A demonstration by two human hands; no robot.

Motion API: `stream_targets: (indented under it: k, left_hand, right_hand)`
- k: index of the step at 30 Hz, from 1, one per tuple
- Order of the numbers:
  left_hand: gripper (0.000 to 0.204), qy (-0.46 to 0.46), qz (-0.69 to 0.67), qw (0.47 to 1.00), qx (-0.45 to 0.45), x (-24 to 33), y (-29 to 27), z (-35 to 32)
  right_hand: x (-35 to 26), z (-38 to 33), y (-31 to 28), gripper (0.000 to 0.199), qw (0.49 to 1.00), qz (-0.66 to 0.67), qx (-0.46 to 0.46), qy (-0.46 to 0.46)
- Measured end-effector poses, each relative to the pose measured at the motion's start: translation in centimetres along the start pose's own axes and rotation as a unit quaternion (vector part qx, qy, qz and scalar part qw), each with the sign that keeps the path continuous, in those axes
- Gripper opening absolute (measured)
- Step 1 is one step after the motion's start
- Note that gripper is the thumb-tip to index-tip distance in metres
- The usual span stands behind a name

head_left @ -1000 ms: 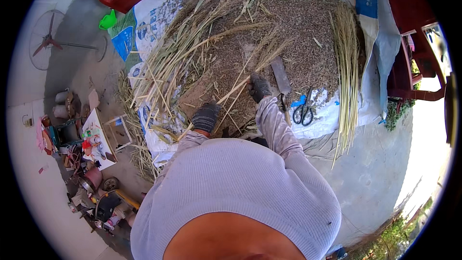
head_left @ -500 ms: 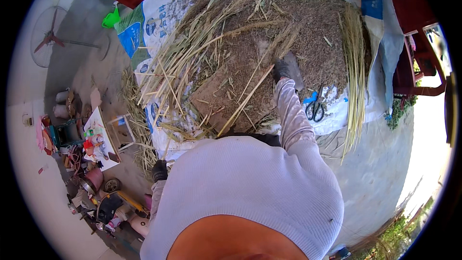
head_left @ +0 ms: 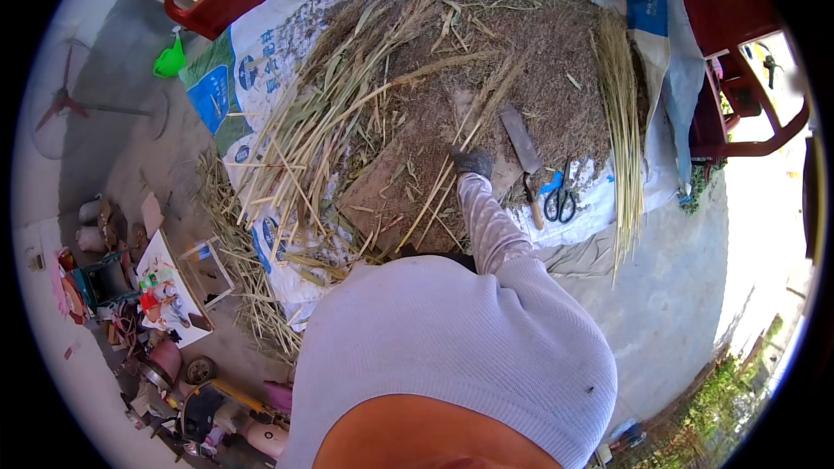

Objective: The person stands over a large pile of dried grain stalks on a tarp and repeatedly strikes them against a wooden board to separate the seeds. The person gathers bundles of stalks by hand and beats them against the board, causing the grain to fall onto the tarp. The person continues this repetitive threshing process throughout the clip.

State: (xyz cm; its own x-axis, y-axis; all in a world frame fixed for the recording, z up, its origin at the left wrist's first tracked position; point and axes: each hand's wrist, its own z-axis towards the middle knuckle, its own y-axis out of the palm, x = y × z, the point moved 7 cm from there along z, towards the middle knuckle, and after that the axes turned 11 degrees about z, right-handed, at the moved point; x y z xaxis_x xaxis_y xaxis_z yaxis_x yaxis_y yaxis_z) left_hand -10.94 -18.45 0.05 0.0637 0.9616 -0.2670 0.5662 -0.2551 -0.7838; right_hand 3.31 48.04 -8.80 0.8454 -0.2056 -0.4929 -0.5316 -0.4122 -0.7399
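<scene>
Head view: your gloved right hand is now gripping long yellow straw stalks beside the flat grey cleaver; your left hand is gone.

A grey concrete floor carries a spread of white and blue woven sacking. On the sacking lies a wide heap of brown chaff, crossed by loose pale stalks. A tied bundle of straight yellow stems lies along the right edge. A cleaver and a pair of scissors rest just beside each other near the heap. More straw spills off the sacking onto the floor at the left.
</scene>
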Motion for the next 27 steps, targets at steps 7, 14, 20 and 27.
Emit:
stream_targets:
  k: [7, 14, 20, 27]
  left_hand:
    - [0.029, 0.098, -0.062, 0.992, 0.048, 8.2, -2.3, 1.9]
    - [0.028, 0.164, -0.096, 0.979, 0.07, 15.1, -3.2, 4.8]
    - [0.027, 0.205, -0.127, 0.965, 0.107, 18.7, -5.1, 5.5]
    - [0.022, 0.131, -0.166, 0.958, 0.192, 25.7, -12.9, 7.5]
  right_hand:
    - [1.4, 3.6, 1.7, 0.04, 0.998, 0.056, -0.008, 0.021]
    - [-4.5, 0.7, -2.3, 0.059, 0.942, 0.298, 0.025, 0.152]
    - [-4.0, 5.8, 1.5, 0.056, 0.984, 0.132, 0.066, 0.102]
    - [0.5, 7.0, 1.1, 0.056, 0.973, 0.212, 0.066, 0.055]
